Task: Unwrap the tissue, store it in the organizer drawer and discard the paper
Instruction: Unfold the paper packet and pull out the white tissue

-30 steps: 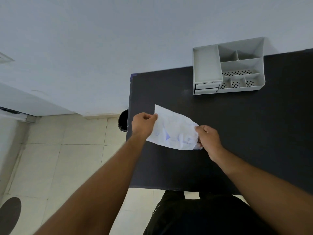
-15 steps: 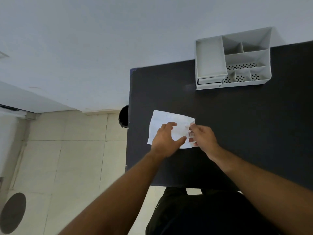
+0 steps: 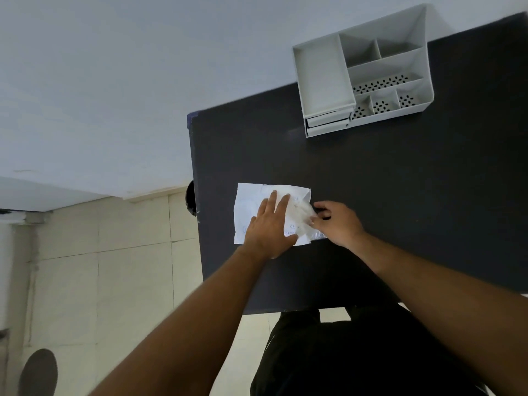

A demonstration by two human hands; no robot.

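A white printed tissue wrapper lies flat on the black table near its left edge. My left hand rests palm down on the wrapper with its fingers spread, pinning it to the table. My right hand pinches the wrapper's right end, where a clear, crinkled flap lifts up. The tissue itself is hidden inside. The grey organizer stands at the table's far edge, and its small drawer at the front left looks closed.
A dark round object shows just past the table's left edge, low down over the tiled floor. A grey oval thing lies on the floor at bottom left. The white wall is right behind the organizer.
The wrapper went from held up between both hands to lying on the table. My left hand moved from its left corner onto its middle and flattened. My right hand stayed on the right end.
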